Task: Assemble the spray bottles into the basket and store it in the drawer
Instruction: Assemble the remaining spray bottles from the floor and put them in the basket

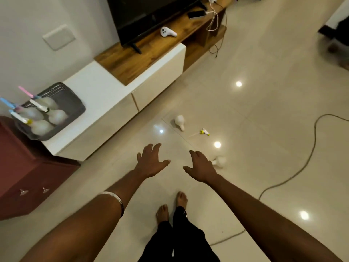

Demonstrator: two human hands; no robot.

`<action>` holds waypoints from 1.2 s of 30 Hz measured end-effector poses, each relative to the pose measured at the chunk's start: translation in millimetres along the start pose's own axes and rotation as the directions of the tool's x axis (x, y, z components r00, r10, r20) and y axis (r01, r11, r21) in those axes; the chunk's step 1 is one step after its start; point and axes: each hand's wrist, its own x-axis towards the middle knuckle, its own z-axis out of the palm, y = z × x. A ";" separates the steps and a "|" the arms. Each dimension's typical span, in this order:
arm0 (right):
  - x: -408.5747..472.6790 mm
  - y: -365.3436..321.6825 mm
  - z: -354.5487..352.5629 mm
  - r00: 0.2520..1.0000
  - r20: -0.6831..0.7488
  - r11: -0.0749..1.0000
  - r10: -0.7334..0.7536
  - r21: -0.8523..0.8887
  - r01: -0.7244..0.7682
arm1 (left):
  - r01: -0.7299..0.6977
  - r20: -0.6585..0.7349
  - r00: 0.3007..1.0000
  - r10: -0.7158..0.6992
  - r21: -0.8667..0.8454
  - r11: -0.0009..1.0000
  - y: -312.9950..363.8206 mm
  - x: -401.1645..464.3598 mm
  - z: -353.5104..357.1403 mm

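Hands, left (151, 163) and right (201, 167), spread wide, empty, over glossy tiled floor (264, 110). Loose white plastic bottle (180, 122) and yellow-collared spray head (204, 132) ahead; grey perforated basket (62, 103) on white cabinet. Step: collecting parts; next, likely reach and join.

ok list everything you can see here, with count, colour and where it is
basket: 1, grey, on the white cabinet at left
assembled spray bottles: about 5, whitish, standing in the basket
loose bottles: 2, white, on the floor, one by the cabinet, one beside the right hand
spray head: 1, white and yellow, on the floor
TV: 1, black, on the wooden top
controller: 1, white, beside the TV
phone: 1, dark, on the wooden top
drawer unit: 1, maroon, far left
cable: 1, grey, across the floor
hands: left and right, open, empty
bare feet: 2
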 end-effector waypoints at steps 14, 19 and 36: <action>-55.5 81.0 38.6 0.976 0.010 0.963 0.219 0.157 -0.218 | -0.086 0.173 0.982 0.070 0.085 0.993 35.5 -0.2 66.0; -37.3 109.0 28.7 0.970 0.010 0.947 0.244 0.213 -0.240 | -0.101 0.196 0.978 0.078 0.109 0.989 68.8 24.9 79.9; 178.0 319.5 85.5 0.956 0.016 0.903 0.293 0.324 -0.282 | 0.096 0.300 0.951 -0.079 -0.043 0.994 144.5 246.3 283.3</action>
